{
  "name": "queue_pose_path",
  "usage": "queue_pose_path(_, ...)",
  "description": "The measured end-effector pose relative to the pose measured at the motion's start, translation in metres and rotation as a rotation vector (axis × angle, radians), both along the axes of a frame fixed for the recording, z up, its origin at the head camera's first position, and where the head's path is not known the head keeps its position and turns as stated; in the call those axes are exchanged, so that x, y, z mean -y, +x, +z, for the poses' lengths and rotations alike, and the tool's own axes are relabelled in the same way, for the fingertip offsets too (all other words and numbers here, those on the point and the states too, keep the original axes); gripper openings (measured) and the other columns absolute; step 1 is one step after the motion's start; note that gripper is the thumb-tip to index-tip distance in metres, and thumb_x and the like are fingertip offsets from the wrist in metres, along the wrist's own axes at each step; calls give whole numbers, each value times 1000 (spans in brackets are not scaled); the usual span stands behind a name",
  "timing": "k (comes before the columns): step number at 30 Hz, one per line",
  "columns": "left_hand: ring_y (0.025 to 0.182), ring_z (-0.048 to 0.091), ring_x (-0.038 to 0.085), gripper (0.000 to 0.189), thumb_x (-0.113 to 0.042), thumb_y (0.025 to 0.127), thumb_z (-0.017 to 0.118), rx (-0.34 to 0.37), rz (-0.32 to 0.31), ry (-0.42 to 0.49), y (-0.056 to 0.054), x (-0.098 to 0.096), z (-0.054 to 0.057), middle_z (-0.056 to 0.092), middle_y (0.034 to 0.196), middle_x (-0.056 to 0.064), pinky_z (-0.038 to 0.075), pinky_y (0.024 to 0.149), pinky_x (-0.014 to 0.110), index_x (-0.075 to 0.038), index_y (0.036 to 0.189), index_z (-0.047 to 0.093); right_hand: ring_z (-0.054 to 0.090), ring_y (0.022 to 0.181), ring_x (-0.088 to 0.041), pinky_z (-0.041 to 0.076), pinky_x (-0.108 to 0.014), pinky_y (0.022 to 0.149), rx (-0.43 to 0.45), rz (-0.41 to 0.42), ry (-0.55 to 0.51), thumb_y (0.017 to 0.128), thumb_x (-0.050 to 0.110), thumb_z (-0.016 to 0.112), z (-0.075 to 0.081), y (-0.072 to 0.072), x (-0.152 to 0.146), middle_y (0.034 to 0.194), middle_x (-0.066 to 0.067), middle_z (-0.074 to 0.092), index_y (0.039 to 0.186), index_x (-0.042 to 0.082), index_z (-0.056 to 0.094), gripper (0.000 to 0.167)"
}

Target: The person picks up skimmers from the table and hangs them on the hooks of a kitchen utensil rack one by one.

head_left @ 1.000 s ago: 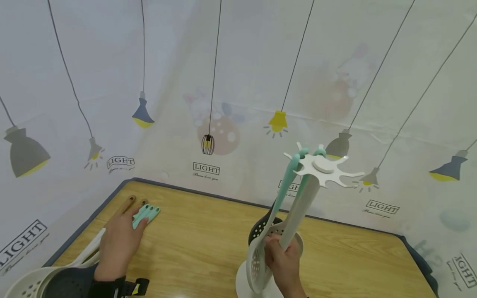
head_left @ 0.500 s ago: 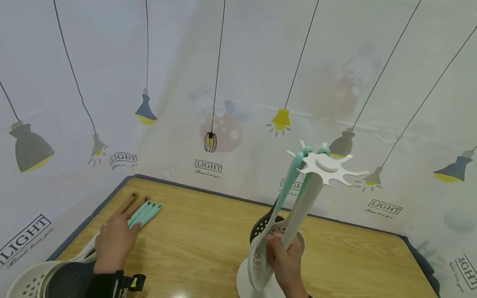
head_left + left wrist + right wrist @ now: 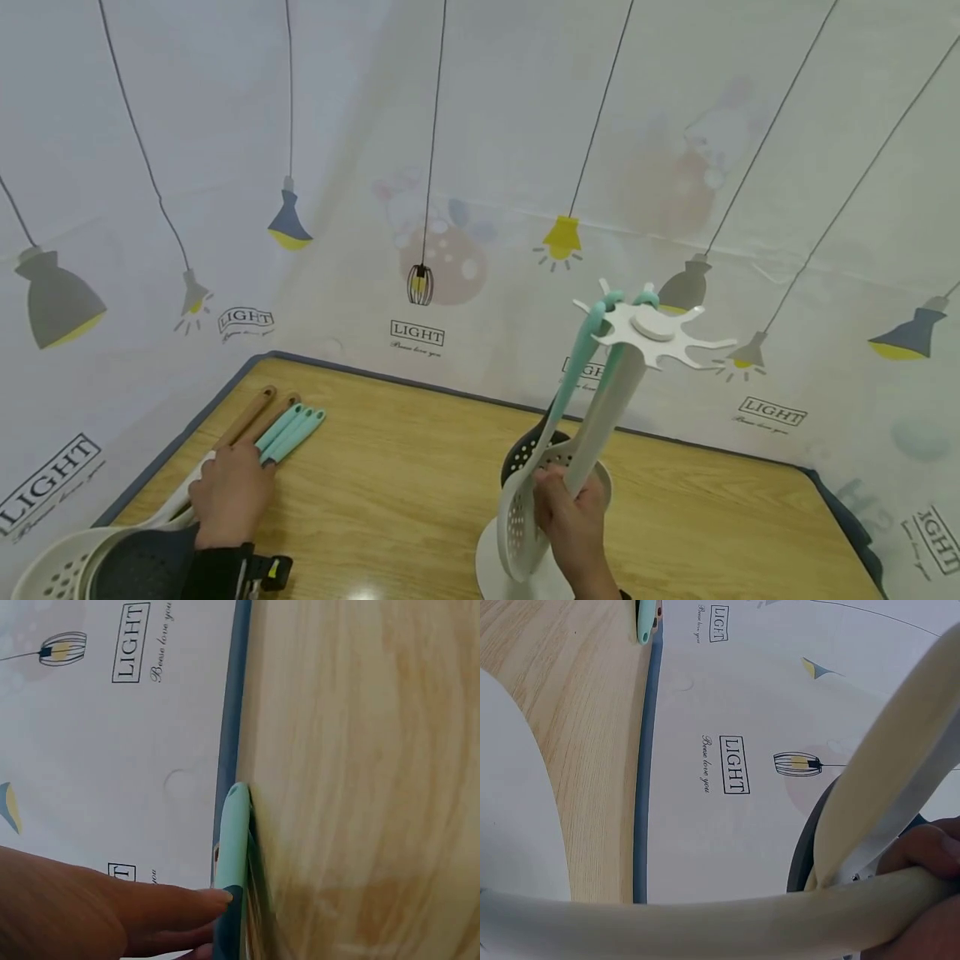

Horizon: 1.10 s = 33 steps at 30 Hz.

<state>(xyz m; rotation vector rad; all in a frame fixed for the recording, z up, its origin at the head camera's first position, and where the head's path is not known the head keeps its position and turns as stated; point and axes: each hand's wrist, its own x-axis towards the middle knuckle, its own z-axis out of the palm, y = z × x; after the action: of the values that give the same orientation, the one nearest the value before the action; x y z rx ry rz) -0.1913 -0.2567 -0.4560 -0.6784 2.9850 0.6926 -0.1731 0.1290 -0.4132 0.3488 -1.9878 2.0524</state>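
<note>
In the head view, my left hand [image 3: 236, 492] is on a bundle of kitchen utensils at the table's left, just below several teal handles [image 3: 296, 433] and two brown handles [image 3: 258, 412]. My left thumb [image 3: 202, 901] presses the dark shaft below one teal handle, with fingers behind. A white slotted head [image 3: 56, 562] and a dark perforated head [image 3: 142, 562] lie beside that wrist. My right hand [image 3: 573, 521] grips the pole [image 3: 607, 408] of a white utensil stand. Slotted utensils hang from its hooked top [image 3: 652, 329]: a pale one [image 3: 517, 529] in front, a black skimmer [image 3: 521, 458] behind.
The stand's round white base [image 3: 491, 558] is on the wood-patterned tabletop [image 3: 405, 467]. A dark blue edge [image 3: 390, 383] borders it at the back and sides. Beyond rises a white wall sheet [image 3: 480, 133] printed with lamps.
My left hand has slid back from the teal handles toward the shafts, leaving those handles more exposed. The right hand stays on the pole.
</note>
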Motion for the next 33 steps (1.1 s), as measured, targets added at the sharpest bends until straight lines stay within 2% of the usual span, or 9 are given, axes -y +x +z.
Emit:
queue_pose_path(5,93,55,54,25,-11,96,63,-32,22,-22,1,-3,-5,57,101,36,45,71,62,11,108,66,28,39,-8,31,-18,35,9,-6,10,95,-6,51,0,0,0,47,0,30,59,-2,34,40)
queue_pose_path(10,98,53,56,20,-4,97,57,-70,74,-58,2,-8,-10,55,103,36,44,76,65,11,108,65,27,38,-10,31,-18,35,-1,-4,8,94,-8,51,0,-1,0,47,-2,29,58,-1,34,40)
queue_pose_path(17,100,55,53,26,-7,96,63,-99,88,-55,2,-10,-11,57,109,34,44,78,66,5,119,66,29,39,-4,30,-18,35,17,-14,10,94,-7,52,1,-1,0,47,0,29,58,-2,34,40)
queue_pose_path(27,87,62,48,28,-10,93,68,-84,88,-57,0,-6,-7,66,103,31,48,71,59,2,118,70,31,39,0,31,-18,35,37,-25,10,94,-7,52,1,0,0,46,-1,30,58,-2,34,41)
queue_pose_path(30,84,63,48,28,-9,92,70,-115,70,-55,0,-6,-3,67,101,32,48,67,57,5,117,69,32,39,0,31,-18,36,49,-26,11,94,-6,53,1,0,0,46,-1,30,58,-2,34,41)
queue_pose_path(33,79,65,44,28,-8,92,70,-178,52,-51,2,-9,4,69,99,30,49,60,52,6,116,69,31,39,-1,31,-18,36,43,-20,6,94,-6,53,1,0,0,46,-4,29,58,-2,34,41)
